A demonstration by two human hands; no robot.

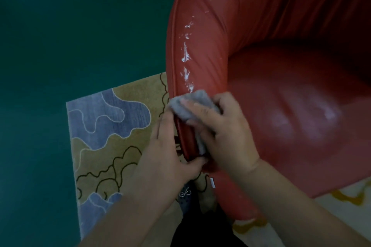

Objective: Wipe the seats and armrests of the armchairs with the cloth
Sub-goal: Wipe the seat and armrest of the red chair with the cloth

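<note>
A red leather armchair (281, 66) fills the right half of the view. Its left armrest (200, 50) curves up the middle and carries a line of white peeled patches. A grey cloth (192, 100) lies pressed on the near end of that armrest under my right hand (224, 126), whose fingers are spread over it. My left hand (166, 150) grips the outer side of the armrest's front end, thumb touching the lower edge of the cloth. The glossy seat cushion (301, 122) sits to the right of both hands.
A patterned rug (112, 126) in tan and blue with dark squiggles lies under the chair's left front. Dark green floor (60, 36) spreads to the left and behind. A dark shoe with a small bow (185, 194) shows below my hands.
</note>
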